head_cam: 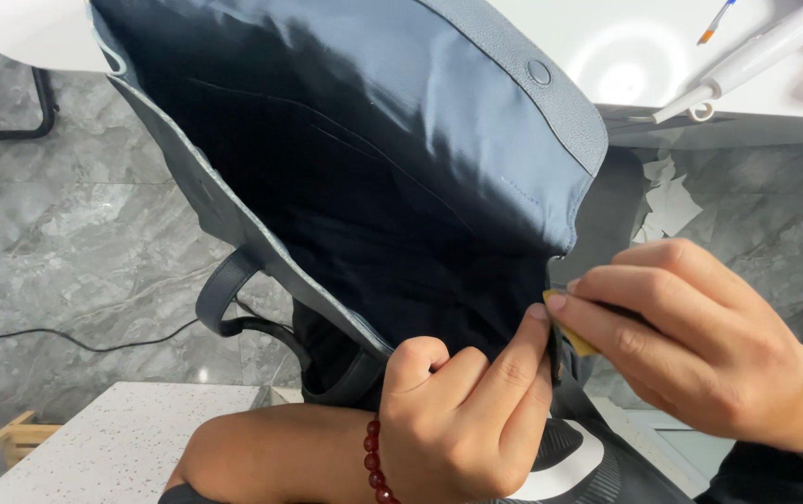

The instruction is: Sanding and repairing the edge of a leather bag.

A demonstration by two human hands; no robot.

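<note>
Left hand (462,411) is pinching the open blue-grey leather bag (373,159) at its lower rim, mouth facing camera. Right hand (691,336), just beside it, is gripping a small yellow tab (580,342) in closed fingertips.

bag (345,187) above hands | left hand (462,420) beside right hand (700,341) at bag's edge

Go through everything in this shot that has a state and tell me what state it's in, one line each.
Blue bag: held open, dark lining showing.
Snap button: unfastened.
Bag handle: hanging loose.
Left hand: pinching the bag's edge.
Right hand: gripping a small yellow piece at that edge.
Black cable: lying slack on the floor.
</note>
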